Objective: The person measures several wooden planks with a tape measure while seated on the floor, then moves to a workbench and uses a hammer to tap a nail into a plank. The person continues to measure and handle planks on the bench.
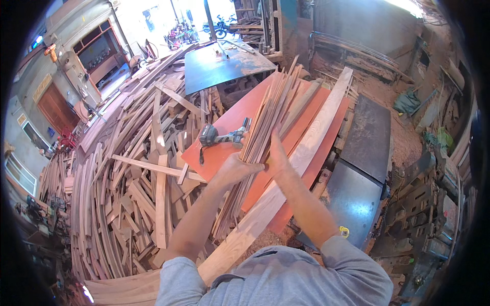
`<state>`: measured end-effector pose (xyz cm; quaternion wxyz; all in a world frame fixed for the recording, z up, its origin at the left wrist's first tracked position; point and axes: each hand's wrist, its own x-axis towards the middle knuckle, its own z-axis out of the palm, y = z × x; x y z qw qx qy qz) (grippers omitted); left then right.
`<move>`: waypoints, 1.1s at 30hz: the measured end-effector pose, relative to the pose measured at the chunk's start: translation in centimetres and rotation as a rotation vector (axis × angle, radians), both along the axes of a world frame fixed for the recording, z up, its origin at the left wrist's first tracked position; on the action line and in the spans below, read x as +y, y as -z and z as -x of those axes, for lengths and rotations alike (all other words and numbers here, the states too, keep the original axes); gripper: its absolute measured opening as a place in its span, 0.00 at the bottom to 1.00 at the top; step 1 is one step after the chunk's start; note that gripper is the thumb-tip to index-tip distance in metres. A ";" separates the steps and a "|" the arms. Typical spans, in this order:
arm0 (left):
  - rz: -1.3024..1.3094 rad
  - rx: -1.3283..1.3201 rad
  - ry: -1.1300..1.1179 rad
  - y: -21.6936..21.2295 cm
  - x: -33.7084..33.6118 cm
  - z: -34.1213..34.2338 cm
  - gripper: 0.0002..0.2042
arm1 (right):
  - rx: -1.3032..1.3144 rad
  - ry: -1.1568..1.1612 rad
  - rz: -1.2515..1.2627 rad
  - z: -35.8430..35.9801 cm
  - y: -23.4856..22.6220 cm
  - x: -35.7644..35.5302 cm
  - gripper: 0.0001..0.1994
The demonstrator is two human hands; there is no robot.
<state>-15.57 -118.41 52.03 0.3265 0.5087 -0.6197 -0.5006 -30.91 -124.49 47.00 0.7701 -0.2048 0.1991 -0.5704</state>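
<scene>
A long bundle of thin wood strips [269,115] runs lengthwise before me over an orange board [224,162]. My left hand [238,167] wraps round the bundle from its left side, thumb pointing across the strips. On the opposite side my right hand [278,159] presses against the bundle, its fingers partly hidden. Both hands hold the strips near their middle, and the hands nearly meet. Just beyond my left hand, a cordless drill [219,136] lies on the orange board. A wide pale plank [306,151] stretches beneath my right forearm.
Heaped offcuts and long boards [138,194] fill the left side. A dark sheet-topped table [217,69] stands at the far side. To the right are a metal machine table [352,196] and machine parts [416,204]. A yellow tape measure [344,232] sits near my right elbow.
</scene>
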 end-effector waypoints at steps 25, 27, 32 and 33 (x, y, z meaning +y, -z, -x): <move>0.002 0.201 0.170 4.8 2.2 3.0 0.41 | 0.214 0.111 0.487 6.2 -7.9 2.8 0.24; 0.075 0.303 0.120 1.8 1.8 4.6 0.39 | 0.359 0.235 0.765 6.6 -11.7 2.9 0.28; 0.143 0.380 0.007 0.6 0.4 5.5 0.32 | 0.553 0.174 0.860 7.2 -13.3 1.5 0.33; 0.275 0.311 0.021 2.0 -0.3 5.3 0.29 | 0.593 0.219 0.879 7.1 -11.8 1.5 0.33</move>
